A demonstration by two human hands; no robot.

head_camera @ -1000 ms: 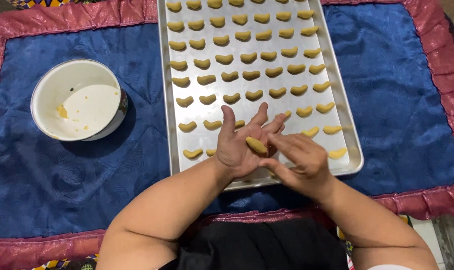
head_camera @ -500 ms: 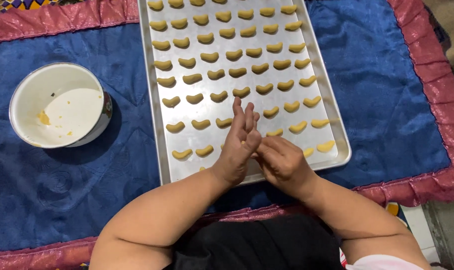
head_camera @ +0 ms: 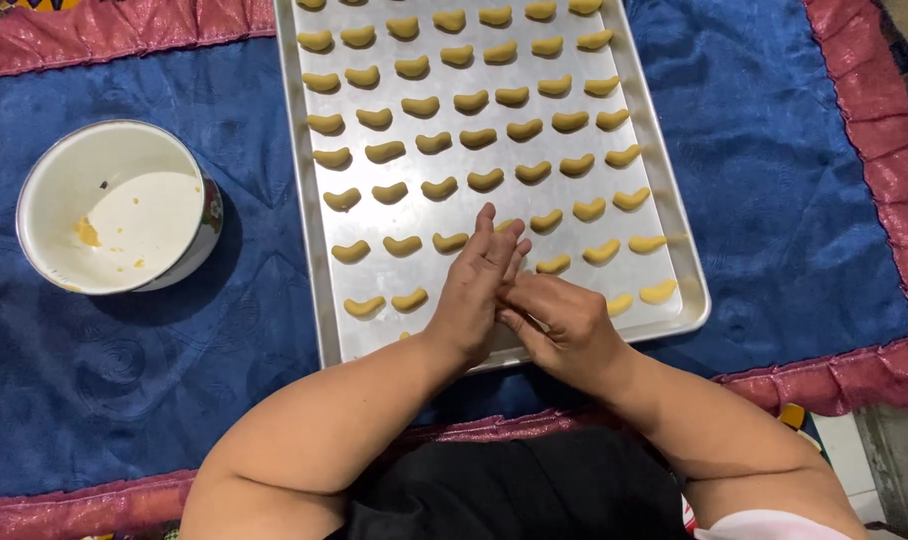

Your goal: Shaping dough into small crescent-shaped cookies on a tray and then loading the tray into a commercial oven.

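Over the near edge of the baking tray (head_camera: pixel 299 150), both hands pressed together.
Left hand (head_camera: pixel 474 290) flat against right hand (head_camera: pixel 564 325); can't tell what's between them. Curved dough pieces (head_camera: pixel 434 140) lined up in rows, white bowl (head_camera: pixel 114 205) off left on blue cloth (head_camera: pixel 794 150).

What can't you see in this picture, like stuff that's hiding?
- Head view: whatever lies between the palms is hidden; the left hand presses against the right hand.
- The baking tray runs off the top edge, so more dough pieces may lie beyond it.
- The hands cover part of the tray's near rows.
- The yellow bits in the white bowl are too small to identify.
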